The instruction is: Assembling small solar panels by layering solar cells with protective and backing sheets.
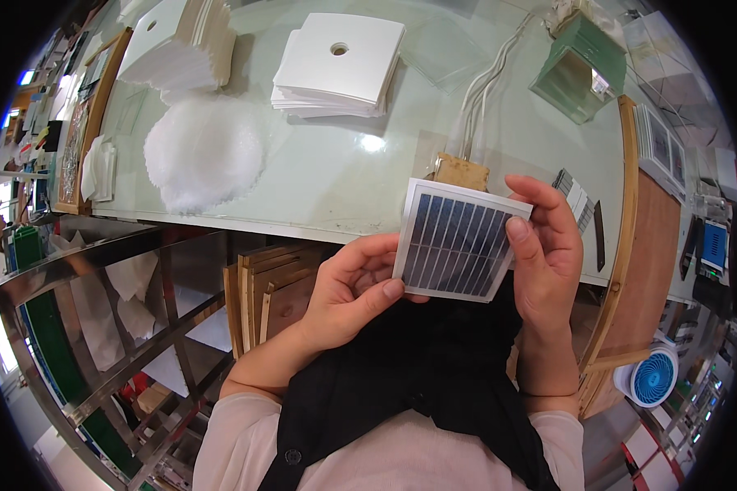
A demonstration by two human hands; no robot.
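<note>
Between my two hands is a small solar panel (458,241), dark blue cells with thin pale lines inside a white border, tilted with its cell side up. My left hand (354,282) pinches its lower left corner, thumb on top and fingers underneath. At the upper right edge my right hand (549,250) grips it, thumb on the face and fingers behind. Just beyond the panel a yellowish-brown block (461,172) with white cables (479,90) lies on the glass-topped table (303,172). The panel hides part of the block.
White square sheets with a hole (340,57) are stacked at the back, more sheets (176,45) at the left. A round white translucent pile (205,151) lies near them. Stacked glass panes (581,69) stand back right. Wooden frames (274,286) sit below the table edge, a blue fan (651,376) lower right.
</note>
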